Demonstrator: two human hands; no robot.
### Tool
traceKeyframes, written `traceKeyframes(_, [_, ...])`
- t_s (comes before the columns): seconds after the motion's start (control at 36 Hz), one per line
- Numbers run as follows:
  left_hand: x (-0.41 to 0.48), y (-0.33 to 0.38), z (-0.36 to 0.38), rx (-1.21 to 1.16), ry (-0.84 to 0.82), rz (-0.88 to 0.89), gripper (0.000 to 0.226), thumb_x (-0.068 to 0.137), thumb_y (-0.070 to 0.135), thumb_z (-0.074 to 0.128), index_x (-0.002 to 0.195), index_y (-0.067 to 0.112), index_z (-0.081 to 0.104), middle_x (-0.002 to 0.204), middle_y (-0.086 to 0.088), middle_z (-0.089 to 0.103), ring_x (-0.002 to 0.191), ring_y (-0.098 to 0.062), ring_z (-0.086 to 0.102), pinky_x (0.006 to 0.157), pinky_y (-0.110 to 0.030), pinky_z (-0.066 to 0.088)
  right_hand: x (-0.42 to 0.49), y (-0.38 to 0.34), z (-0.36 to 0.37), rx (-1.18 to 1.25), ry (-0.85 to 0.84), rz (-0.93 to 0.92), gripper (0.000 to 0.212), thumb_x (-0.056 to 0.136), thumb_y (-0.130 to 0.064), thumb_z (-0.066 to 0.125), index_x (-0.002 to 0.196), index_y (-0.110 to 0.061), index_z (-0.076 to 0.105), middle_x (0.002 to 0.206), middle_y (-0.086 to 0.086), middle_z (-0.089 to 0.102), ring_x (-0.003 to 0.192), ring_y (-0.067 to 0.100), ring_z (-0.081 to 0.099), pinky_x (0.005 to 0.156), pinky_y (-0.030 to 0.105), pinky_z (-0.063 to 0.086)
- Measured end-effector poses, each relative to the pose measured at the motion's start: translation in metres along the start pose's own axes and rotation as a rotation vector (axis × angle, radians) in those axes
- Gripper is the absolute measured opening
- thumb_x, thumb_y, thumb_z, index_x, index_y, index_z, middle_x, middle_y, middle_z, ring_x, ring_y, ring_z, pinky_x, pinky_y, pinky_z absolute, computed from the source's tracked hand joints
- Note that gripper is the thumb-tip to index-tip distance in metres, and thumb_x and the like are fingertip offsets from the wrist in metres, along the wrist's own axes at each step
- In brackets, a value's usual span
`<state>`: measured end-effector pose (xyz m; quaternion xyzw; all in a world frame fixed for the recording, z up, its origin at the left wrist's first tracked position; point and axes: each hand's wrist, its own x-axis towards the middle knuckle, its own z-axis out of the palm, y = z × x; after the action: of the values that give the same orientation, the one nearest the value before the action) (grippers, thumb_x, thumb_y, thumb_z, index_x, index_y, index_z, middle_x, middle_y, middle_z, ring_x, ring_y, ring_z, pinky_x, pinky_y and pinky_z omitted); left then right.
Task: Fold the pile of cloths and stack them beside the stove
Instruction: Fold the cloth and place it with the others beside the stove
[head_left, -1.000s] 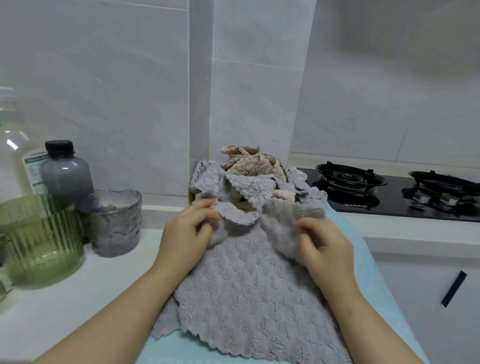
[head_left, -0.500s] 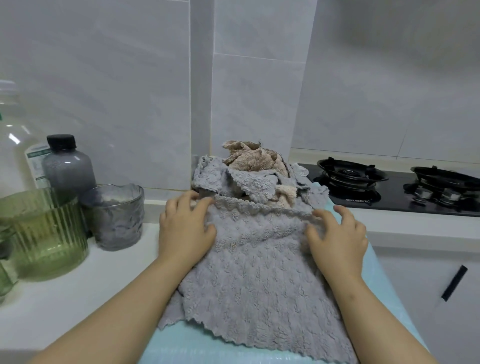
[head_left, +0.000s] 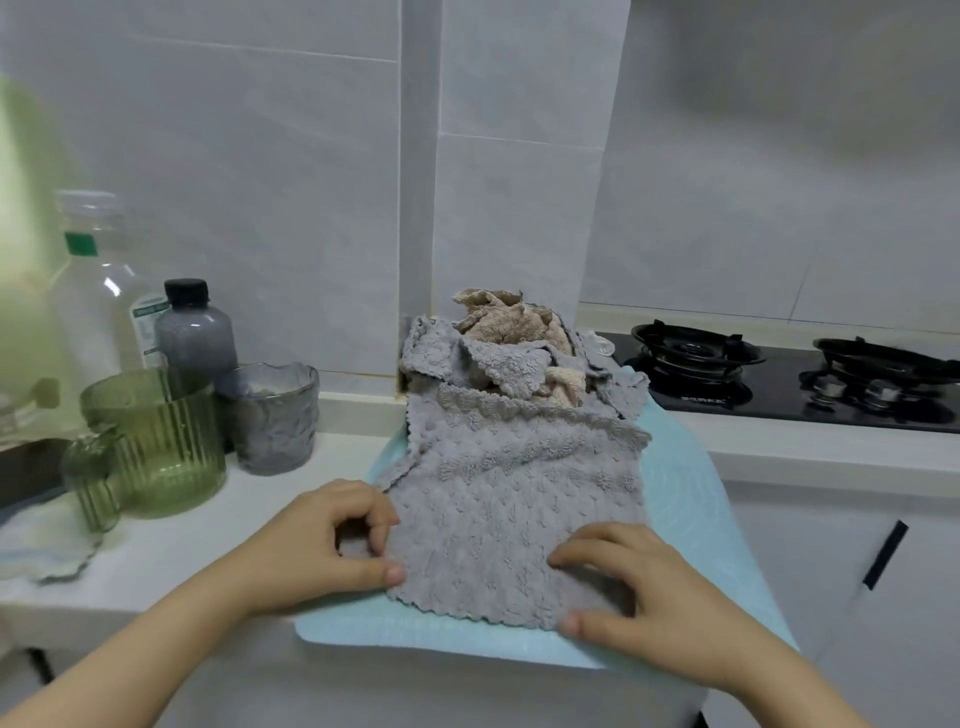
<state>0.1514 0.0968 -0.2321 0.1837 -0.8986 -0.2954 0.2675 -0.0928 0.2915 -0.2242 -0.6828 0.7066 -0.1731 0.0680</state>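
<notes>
A grey fluffy cloth (head_left: 514, 499) lies spread on a light blue mat (head_left: 691, 499) at the counter's front. My left hand (head_left: 332, 545) pinches its near left corner between thumb and fingers. My right hand (head_left: 639, 587) grips its near right corner, thumb at the scalloped edge. Behind the cloth, against the wall, sits the crumpled pile of cloths (head_left: 498, 353), grey with beige ones on top. The black gas stove (head_left: 779, 374) lies to the right of the pile.
On the left of the white counter stand a green ribbed glass jar (head_left: 156, 441), a small green glass (head_left: 93, 488), a grey glass cup (head_left: 272, 415), a dark-capped grey bottle (head_left: 195, 332) and a clear bottle (head_left: 98, 291). A pale cloth (head_left: 47, 545) lies at the left edge.
Both hands slid from the cloth's far edge back to its near corners and closed on them. The cloth now lies flatter, and the camera has tilted back.
</notes>
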Motion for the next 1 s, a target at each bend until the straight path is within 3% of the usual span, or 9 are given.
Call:
traceKeyframes(0.14, [0.002, 0.0, 0.001, 0.113, -0.104, -0.001, 0.063, 0.04, 0.087, 0.057, 0.089, 0.048, 0.053, 0.112, 0.032, 0.053, 0.112, 0.012, 0.042, 0.088, -0.002, 0.032, -0.007, -0.005, 0.0, -0.048, -0.041, -0.049, 0.095, 0.039, -0.097, 0.032, 0.125, -0.057, 0.037, 0.116, -0.046, 0.01, 0.114, -0.025, 0.011, 0.101, 0.008, 0.009])
traceKeyframes(0.25, [-0.001, 0.002, 0.001, 0.152, -0.106, 0.018, 0.055, 0.044, 0.088, 0.055, 0.093, 0.064, 0.049, 0.121, 0.034, 0.045, 0.115, 0.023, 0.035, 0.089, 0.005, 0.025, -0.008, -0.006, 0.0, 0.047, 0.054, -0.025, 0.063, 0.05, -0.078, 0.044, 0.11, -0.056, 0.047, 0.116, -0.045, 0.024, 0.114, -0.026, 0.02, 0.1, 0.004, 0.014])
traceKeyframes(0.39, [-0.011, 0.001, 0.003, 0.178, 0.041, 0.044, 0.02, 0.06, 0.055, 0.05, 0.073, 0.069, 0.055, 0.108, 0.038, 0.049, 0.102, 0.034, 0.039, 0.085, 0.007, 0.029, -0.014, -0.006, 0.005, 0.148, 0.198, 0.023, 0.035, 0.062, -0.045, 0.047, 0.093, -0.042, 0.061, 0.099, -0.035, 0.057, 0.101, -0.018, 0.045, 0.083, 0.0, 0.032])
traceKeyframes(0.47, [-0.013, 0.004, 0.002, 0.152, 0.076, 0.04, 0.017, 0.063, 0.054, 0.052, 0.072, 0.066, 0.058, 0.102, 0.044, 0.053, 0.1, 0.029, 0.046, 0.084, 0.004, 0.033, -0.018, -0.003, 0.005, 0.137, 0.35, 0.125, 0.031, 0.071, -0.018, 0.055, 0.077, -0.047, 0.047, 0.092, -0.028, 0.057, 0.083, -0.005, 0.052, 0.066, 0.012, 0.039])
traceKeyframes(0.61, [-0.01, 0.01, -0.004, -0.133, 0.167, -0.019, 0.018, 0.077, 0.028, 0.065, 0.089, 0.041, 0.068, 0.097, 0.022, 0.069, 0.093, 0.003, 0.062, 0.08, -0.006, 0.044, -0.025, -0.001, -0.003, 0.229, 0.481, 0.192, 0.048, 0.074, 0.007, 0.058, 0.075, -0.041, 0.051, 0.092, -0.043, 0.052, 0.087, -0.013, 0.051, 0.071, 0.001, 0.037])
traceKeyframes(0.78, [-0.005, 0.027, -0.011, -0.174, 0.094, -0.019, 0.028, 0.063, 0.051, 0.059, 0.085, 0.035, 0.067, 0.085, 0.005, 0.069, 0.076, -0.006, 0.062, 0.071, -0.017, 0.048, -0.037, -0.003, -0.021, 0.441, 0.572, 0.244, 0.04, 0.078, 0.002, 0.067, 0.063, -0.035, 0.067, 0.067, -0.023, 0.066, 0.064, -0.007, 0.057, 0.058, 0.006, 0.041])
traceKeyframes(0.83, [-0.005, 0.033, -0.011, -0.159, 0.032, -0.028, 0.011, 0.072, 0.038, 0.069, 0.082, 0.036, 0.069, 0.083, 0.004, 0.068, 0.072, -0.004, 0.059, 0.068, -0.014, 0.046, -0.04, -0.005, -0.029, 0.504, 0.541, 0.252, 0.028, 0.079, 0.0, 0.069, 0.066, -0.025, 0.068, 0.061, -0.016, 0.066, 0.056, -0.004, 0.055, 0.054, 0.006, 0.041])
traceKeyframes(0.92, [-0.006, 0.037, -0.01, -0.155, -0.011, -0.04, 0.022, 0.08, 0.012, 0.071, 0.078, 0.034, 0.069, 0.085, 0.0, 0.067, 0.07, -0.004, 0.056, 0.066, -0.013, 0.044, -0.044, -0.005, -0.036, 0.59, 0.462, 0.274, 0.017, 0.077, -0.008, 0.072, 0.066, -0.02, 0.069, 0.055, -0.011, 0.061, 0.05, 0.001, 0.049, 0.051, 0.007, 0.038])
traceKeyframes(1.0, [-0.01, 0.04, -0.013, -0.229, -0.018, -0.068, 0.013, 0.064, 0.04, 0.072, 0.074, 0.033, 0.072, 0.084, 0.003, 0.07, 0.071, -0.002, 0.059, 0.068, -0.012, 0.047, -0.048, -0.003, -0.04, 0.645, 0.398, 0.297, 0.011, 0.077, -0.009, 0.072, 0.068, -0.014, 0.07, 0.049, -0.007, 0.05, 0.043, 0.006, 0.036, 0.045, 0.01, 0.031])
